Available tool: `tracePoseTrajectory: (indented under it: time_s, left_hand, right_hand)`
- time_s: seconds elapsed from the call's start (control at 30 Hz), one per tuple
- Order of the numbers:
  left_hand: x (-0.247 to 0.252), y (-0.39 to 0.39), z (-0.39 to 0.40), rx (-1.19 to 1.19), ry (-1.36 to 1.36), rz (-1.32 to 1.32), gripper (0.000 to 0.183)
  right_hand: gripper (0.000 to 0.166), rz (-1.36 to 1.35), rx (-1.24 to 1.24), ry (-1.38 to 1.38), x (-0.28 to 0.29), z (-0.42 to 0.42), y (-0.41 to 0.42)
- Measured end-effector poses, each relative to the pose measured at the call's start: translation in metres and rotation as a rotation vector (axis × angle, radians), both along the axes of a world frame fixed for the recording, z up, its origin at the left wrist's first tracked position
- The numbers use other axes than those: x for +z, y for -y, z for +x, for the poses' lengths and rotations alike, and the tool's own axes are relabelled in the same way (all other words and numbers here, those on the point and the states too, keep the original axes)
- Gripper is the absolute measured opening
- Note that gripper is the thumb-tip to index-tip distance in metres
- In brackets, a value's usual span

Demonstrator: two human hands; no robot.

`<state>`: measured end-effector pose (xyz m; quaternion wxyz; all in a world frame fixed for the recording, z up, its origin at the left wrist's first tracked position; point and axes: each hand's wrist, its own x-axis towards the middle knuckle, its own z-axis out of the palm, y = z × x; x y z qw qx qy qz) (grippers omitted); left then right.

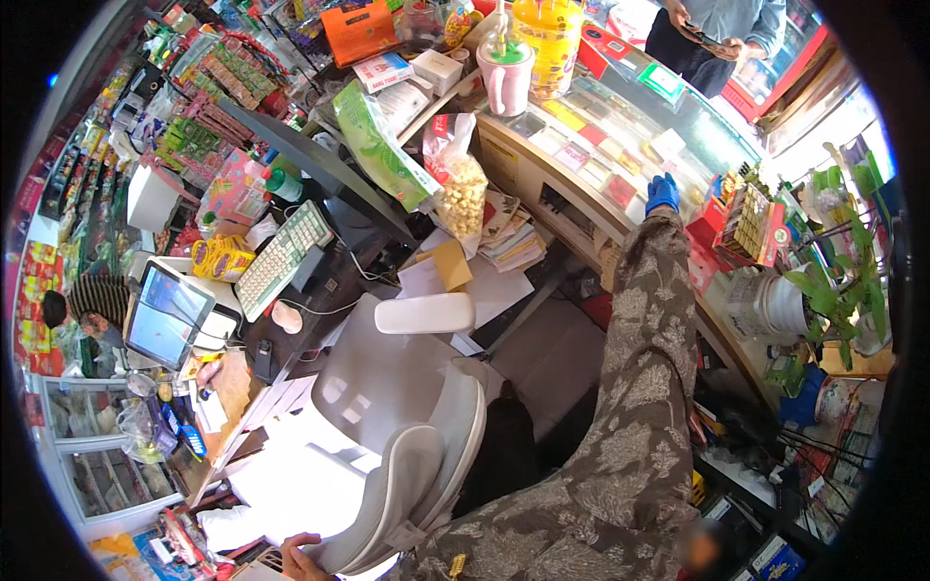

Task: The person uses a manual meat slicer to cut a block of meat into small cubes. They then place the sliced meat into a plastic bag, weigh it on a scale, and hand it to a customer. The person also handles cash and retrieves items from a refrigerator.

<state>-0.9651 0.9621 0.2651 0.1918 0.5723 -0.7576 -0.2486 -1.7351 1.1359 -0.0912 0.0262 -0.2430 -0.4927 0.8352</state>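
Observation:
My right hand, in a blue glove, rests on the glass top of the display counter. Its fingers are spread a little, and I see nothing in them. A patterned brown sleeve runs down from it. At the bottom edge, my bare left hand is partly cut off, beside the back of a grey office chair. Whether it grips the chair I cannot tell. Packs and cards lie under the glass. Right of my gloved hand sits a red display box of gold-wrapped pieces.
A desk on the left holds a keyboard, a mouse, a tablet-like screen and a monitor. A bag of puffed snacks stands near stacked papers. Across the counter, a person holds a phone. Potted plants stand right.

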Motion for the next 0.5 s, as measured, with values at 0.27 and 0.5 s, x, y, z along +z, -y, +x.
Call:
tracePoseTrajectory:
  time_s: [0.27, 0.5]
  left_hand:
    - [0.0, 0.011, 0.011, -0.082, -0.016, -0.033, 0.034]
    - [-0.021, 0.014, 0.052, -0.318, -0.214, -0.048, 0.023]
  right_hand:
    - [0.046, 0.144, 0.026, -0.067, -0.009, 0.02, 0.007]
    - [0.024, -0.118, 0.526, -0.323, 0.135, 0.232, 0.096]
